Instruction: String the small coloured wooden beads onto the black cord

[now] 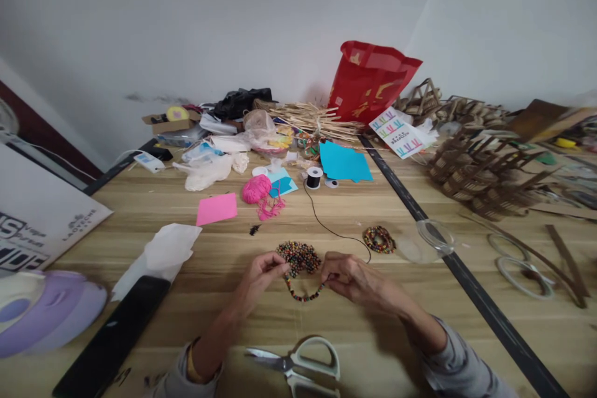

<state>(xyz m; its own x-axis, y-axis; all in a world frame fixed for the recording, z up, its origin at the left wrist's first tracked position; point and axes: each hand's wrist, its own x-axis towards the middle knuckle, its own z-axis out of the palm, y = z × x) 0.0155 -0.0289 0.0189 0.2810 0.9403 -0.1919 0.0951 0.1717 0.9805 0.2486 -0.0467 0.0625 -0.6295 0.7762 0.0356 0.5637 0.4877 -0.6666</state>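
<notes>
Between my hands hangs a short string of multicoloured beads [304, 298], sagging in a curve just above the table. My left hand [261, 277] pinches its left end, thumb against forefinger. At the other end, my right hand [352, 277] has its fingers closed on the string. A heap of loose coloured beads [298, 257] lies right behind the string. To the right of it rests a coiled bead strand [379, 240]. Black cord runs across the table from a spool [314, 178] toward my right hand. White-handled scissors [298, 364] lie partly spread in front of me.
On the left are a black phone-like slab [114, 336], white paper [161, 252] and a purple-white device [51, 311]. Pink yarn [256, 189], blue paper [345, 161] and a red bag [373, 84] lie farther back. Woven brown baskets [485, 174] and clear rings [525, 273] are at right.
</notes>
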